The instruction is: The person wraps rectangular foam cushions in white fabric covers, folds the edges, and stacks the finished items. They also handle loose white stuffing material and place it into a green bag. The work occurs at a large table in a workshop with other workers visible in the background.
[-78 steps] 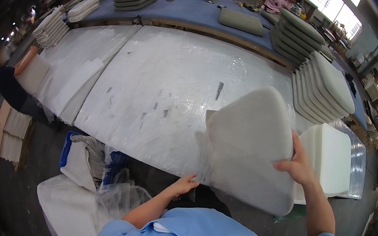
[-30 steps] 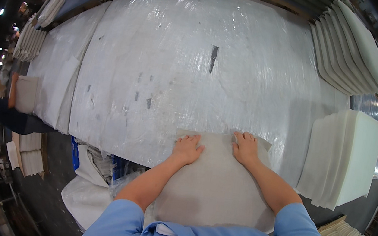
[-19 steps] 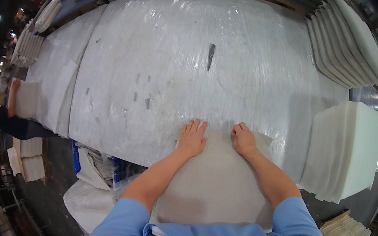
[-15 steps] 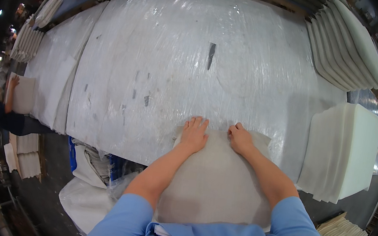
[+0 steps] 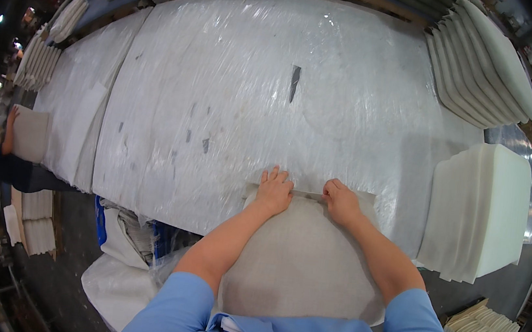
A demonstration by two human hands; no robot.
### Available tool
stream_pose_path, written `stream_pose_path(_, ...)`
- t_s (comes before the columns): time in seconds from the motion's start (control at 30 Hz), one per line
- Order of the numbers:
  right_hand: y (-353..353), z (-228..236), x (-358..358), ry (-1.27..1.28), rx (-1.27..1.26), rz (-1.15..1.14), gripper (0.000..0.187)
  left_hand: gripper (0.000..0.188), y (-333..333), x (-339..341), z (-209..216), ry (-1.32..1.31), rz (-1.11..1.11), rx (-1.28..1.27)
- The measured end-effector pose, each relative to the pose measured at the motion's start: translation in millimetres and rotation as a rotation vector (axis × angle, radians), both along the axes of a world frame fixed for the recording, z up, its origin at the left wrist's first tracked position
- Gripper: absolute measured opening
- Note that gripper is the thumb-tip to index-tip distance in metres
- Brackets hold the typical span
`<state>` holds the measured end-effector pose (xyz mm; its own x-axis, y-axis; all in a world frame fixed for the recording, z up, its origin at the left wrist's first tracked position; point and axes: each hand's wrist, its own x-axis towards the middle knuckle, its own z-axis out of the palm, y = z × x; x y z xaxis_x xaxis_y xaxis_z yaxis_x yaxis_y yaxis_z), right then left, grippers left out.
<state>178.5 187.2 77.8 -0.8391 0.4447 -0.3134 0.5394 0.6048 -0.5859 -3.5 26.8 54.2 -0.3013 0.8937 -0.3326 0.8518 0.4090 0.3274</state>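
We observe left fingers (image 5: 274,175) spread on the far edge of a beige cover (image 5: 307,262); right fingers (image 5: 332,186) curled there, pinch indeterminable. The cover extends from them toward us; desk (image 5: 242,84) beyond.

A smooth, beige-grey cloth-covered cushion (image 5: 304,262) lies at the near edge of the plastic-covered table (image 5: 242,84), narrower end farthest, loose cloth edges there.
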Motion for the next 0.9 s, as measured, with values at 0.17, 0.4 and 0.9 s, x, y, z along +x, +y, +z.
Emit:
stream_pose_path(0.17, -7.4, 10.8, -2.6, 0.22, 0.126, -0.17, 0.032, 0.021, 0.3, -0.8, 5.4, -0.107, 0.074, 0.313)
stream_pose_path(0.4, 2.3, 12.2, -38.6, -0.309, -0.071, 0.116, 0.028, 0.027, -10.3, 0.3, 4.6, -0.163, 0.069, 0.393)
stream_pose_path(0.9, 15.6, -43.5, -24.8, -0.338, -0.282, -0.586, 0.034, 0.029, 42.0, 2.0, -4.5, -0.139, 0.292, -0.246)
